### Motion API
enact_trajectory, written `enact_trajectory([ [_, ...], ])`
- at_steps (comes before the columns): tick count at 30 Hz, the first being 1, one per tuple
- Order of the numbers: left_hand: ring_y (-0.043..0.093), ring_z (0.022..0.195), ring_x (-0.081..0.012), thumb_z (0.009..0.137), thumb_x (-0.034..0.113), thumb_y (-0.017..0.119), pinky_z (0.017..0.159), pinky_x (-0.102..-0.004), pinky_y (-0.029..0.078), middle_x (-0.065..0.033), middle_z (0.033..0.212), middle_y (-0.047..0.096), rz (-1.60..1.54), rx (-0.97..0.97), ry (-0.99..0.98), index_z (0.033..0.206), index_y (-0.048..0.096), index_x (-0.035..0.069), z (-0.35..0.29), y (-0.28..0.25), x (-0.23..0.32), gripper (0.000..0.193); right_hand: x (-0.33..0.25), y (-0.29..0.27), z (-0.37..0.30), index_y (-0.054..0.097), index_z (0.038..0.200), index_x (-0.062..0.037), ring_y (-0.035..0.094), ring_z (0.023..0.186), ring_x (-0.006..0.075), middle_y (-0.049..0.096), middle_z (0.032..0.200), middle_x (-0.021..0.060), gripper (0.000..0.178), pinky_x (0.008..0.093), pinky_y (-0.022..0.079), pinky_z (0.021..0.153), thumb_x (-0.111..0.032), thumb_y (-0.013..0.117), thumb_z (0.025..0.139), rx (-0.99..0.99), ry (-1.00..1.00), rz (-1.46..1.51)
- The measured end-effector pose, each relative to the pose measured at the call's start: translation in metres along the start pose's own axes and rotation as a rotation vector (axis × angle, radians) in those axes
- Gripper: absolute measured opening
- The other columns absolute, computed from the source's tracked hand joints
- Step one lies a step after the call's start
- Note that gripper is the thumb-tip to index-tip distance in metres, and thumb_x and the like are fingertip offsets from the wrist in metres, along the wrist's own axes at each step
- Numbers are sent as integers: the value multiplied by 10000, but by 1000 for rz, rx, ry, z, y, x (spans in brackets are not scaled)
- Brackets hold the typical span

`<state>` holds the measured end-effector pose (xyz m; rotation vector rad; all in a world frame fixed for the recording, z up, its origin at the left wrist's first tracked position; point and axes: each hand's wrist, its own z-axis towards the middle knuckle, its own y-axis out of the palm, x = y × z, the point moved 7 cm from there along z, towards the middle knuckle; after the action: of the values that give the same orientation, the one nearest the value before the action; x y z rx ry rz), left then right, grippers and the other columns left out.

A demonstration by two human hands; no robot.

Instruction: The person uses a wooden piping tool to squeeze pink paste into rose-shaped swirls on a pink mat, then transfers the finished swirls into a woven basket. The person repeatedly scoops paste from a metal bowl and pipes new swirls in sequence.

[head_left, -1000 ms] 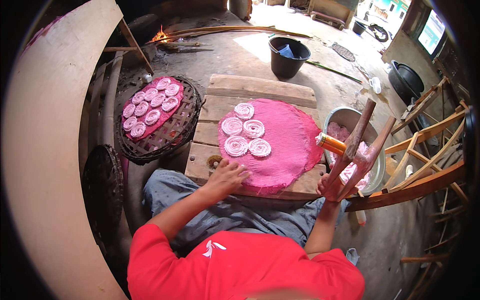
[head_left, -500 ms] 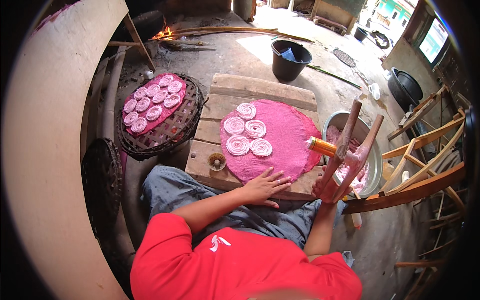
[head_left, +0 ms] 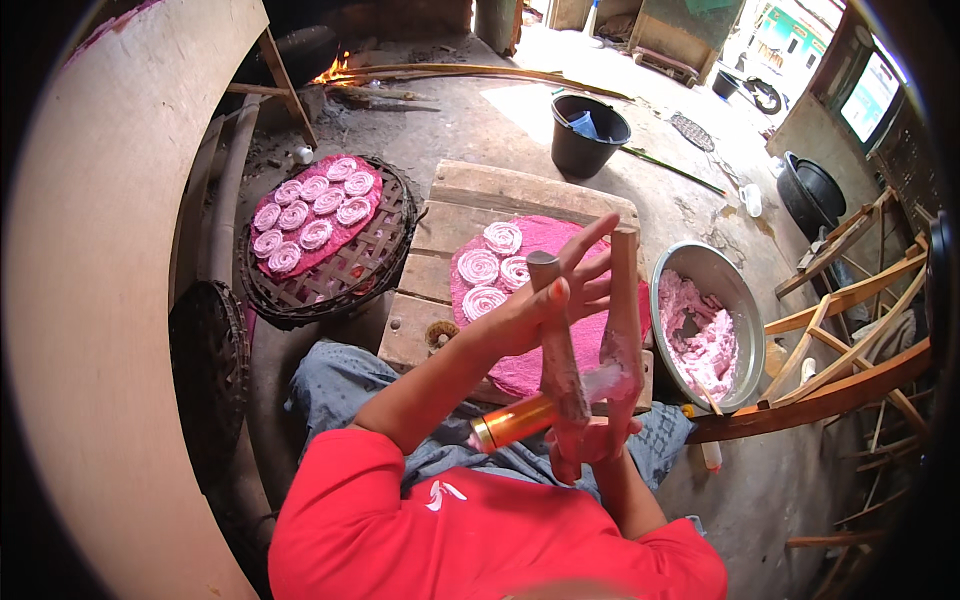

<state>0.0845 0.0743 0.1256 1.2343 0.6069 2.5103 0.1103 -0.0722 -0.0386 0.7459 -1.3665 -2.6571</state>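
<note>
My right hand (head_left: 590, 445) grips the lower end of a two-handled wooden dough press (head_left: 624, 320), close in front of my chest. Its brass cylinder (head_left: 515, 422) points to the left, with pink dough at its mouth. My left hand (head_left: 535, 300) is raised beside the upper end of the left handle, fingers spread; whether it touches the wood I cannot tell. Behind the press, a pink cloth-covered round (head_left: 520, 372) lies on a low wooden board (head_left: 475, 185). Several pale pink dough swirls (head_left: 478, 267) sit on its left part; my left hand and the press hide some of it.
A metal basin (head_left: 662, 285) of pink dough (head_left: 715, 335) stands to the right. On the left, a woven basket (head_left: 385, 255) bears more swirls on pink cloth. A black bucket (head_left: 590, 145) stands beyond the board; a fire (head_left: 335, 70) burns far left. Wooden frames (head_left: 850, 340) crowd the right.
My left hand has lifted off the cloth's near edge up to the press. The press has moved left and nearer to me, its cylinder now lower and nearer my chest.
</note>
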Motion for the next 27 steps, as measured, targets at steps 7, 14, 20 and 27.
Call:
enact_trajectory([
  [7, 409, 1316, -355, 915, 468, 435, 1140, -462, 230, -252, 1419, 408, -72, -35, 90, 1481, 201, -18, 44, -25, 28, 782, -61, 27, 24, 244, 1451, 47, 546, 1144, 384, 492, 1289, 318, 1273, 558, 388, 997, -883, 519, 626, 38, 399, -405],
  [14, 499, 1179, -314, 935, 543, 399, 1069, -448, 334, -153, 1222, 573, -716, 108, 169, 1299, 491, 17, 8, -153, -19, 646, -109, -5, 13, 288, 1426, 63, 562, 1113, 395, 532, 1231, 302, 1029, 529, 406, 992, -750, 417, 808, 694, 646, -419],
  [20, 526, 993, -270, 906, 467, 524, 942, -383, 426, -94, 954, 566, -850, 338, 364, 1071, 567, 50, -43, -207, -54, 450, -112, -40, 19, 383, 1360, 59, 628, 992, 357, 600, 1112, 278, 778, 440, 497, 875, -579, 416, 916, 902, 868, -512],
  [27, 522, 964, -270, 905, 443, 527, 909, -384, 435, -78, 920, 553, -782, 255, 425, 1042, 548, 57, -37, -192, -29, 411, -126, -16, 37, 443, 1325, 44, 662, 893, 317, 638, 1032, 254, 711, 406, 527, 775, -545, 413, 928, 1006, 954, -747],
])
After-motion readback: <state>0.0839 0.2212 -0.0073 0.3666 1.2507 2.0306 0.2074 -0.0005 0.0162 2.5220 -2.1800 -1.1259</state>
